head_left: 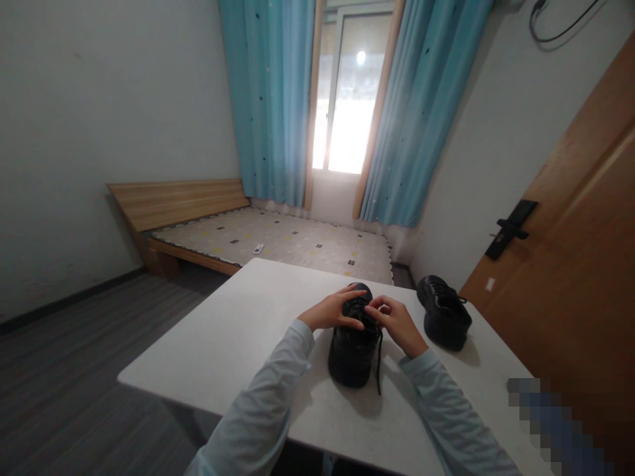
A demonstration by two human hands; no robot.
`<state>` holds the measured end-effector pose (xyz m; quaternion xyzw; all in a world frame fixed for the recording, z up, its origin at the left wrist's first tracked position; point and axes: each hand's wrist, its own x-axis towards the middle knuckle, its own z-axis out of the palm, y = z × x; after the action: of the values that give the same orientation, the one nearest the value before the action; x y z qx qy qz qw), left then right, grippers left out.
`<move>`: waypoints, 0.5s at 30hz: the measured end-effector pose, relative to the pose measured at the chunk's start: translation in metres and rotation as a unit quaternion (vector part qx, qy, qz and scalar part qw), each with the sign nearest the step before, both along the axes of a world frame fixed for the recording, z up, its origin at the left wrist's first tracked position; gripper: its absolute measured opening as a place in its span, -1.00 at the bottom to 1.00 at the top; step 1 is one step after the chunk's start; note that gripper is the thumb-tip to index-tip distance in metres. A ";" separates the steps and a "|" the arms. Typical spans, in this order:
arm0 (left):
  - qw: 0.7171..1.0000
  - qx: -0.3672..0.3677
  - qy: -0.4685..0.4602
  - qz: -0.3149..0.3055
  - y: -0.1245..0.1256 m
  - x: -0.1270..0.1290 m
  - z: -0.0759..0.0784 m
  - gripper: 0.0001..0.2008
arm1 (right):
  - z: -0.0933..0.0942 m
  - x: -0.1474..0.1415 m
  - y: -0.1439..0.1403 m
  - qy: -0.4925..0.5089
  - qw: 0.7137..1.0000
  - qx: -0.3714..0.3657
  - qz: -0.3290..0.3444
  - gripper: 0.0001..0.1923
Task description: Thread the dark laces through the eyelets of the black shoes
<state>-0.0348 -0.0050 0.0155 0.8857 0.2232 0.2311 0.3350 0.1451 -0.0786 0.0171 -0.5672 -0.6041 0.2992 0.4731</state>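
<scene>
On white table [238, 330], both hands (left hand [331, 311], right hand [399, 325]) at black shoe [353, 350] laces.

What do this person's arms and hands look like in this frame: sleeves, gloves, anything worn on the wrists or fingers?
Both arms wear long, loose, pale blue-grey sleeves that end at the wrists in plain cuffs. The left hand and right hand are bare, with no gloves. No watch, ring or bracelet shows, though the picture is too soft to rule out something small.

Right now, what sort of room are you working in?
Most likely a bedroom: a low wooden bed frame with a bare patterned mattress, blue curtains beside a bright window, and a wooden door.
</scene>
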 end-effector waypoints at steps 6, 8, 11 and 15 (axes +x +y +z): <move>1.000 -0.003 0.015 0.007 0.001 0.002 -0.004 -0.15 | 0.001 0.001 0.004 -0.027 1.000 0.001 0.007 -0.71; 1.000 0.001 0.013 0.007 0.001 0.002 -0.005 -0.15 | 0.001 0.002 0.005 -0.043 0.999 0.002 0.007 -0.71; 1.000 0.004 0.010 0.007 0.000 0.003 -0.006 -0.16 | 0.001 0.004 0.008 -0.074 0.997 0.003 0.006 -0.72; 1.000 0.007 0.008 0.009 0.000 0.003 -0.006 -0.17 | 0.002 0.005 0.009 -0.110 0.994 0.006 0.015 -0.74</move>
<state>-0.0317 -0.0049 0.0090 0.8877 0.2321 0.2289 0.3250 0.1498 -0.0694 0.0196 -0.5846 -0.6629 0.2380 0.4026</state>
